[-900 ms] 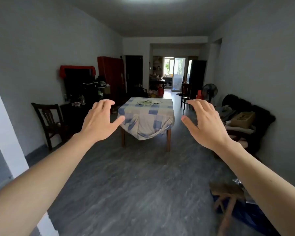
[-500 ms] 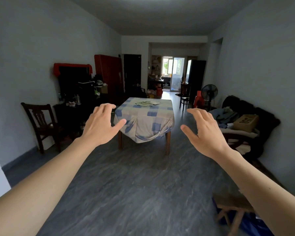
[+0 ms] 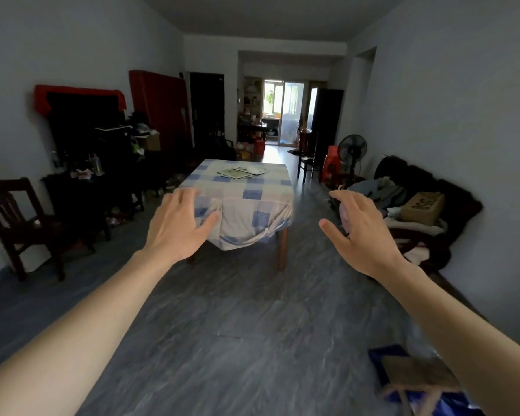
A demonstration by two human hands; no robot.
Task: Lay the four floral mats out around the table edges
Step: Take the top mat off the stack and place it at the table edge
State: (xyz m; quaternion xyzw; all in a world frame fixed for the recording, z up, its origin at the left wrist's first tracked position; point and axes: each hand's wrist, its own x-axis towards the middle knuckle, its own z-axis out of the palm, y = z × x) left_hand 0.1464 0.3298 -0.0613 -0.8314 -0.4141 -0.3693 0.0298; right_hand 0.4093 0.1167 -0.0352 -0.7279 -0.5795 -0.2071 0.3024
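Plainly both are empty: the left grip [image 3: 179, 226] and right grip [image 3: 360, 235] reach forward in mid-air, fingers spread and relaxed, holding nothing. Well beyond them stands the bench [image 3: 282, 250] (draped in a blue-checked cloth [image 3: 261, 205]), with the floral mats [image 3: 242, 172] lying bunched together near its far end. A dark chair [image 3: 18, 223] stands off to the left.

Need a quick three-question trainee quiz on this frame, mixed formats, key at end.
1. True or false: the mats are already spread around the edges of the table.
2. The left hand and right hand are: A) holding a mat, B) open and empty, C) gripping a chair.
3. Fill in: seen from here, the fan stands to the table's ____.
Key: 1 false, they lie piled near its far end; 2 B; 3 right.
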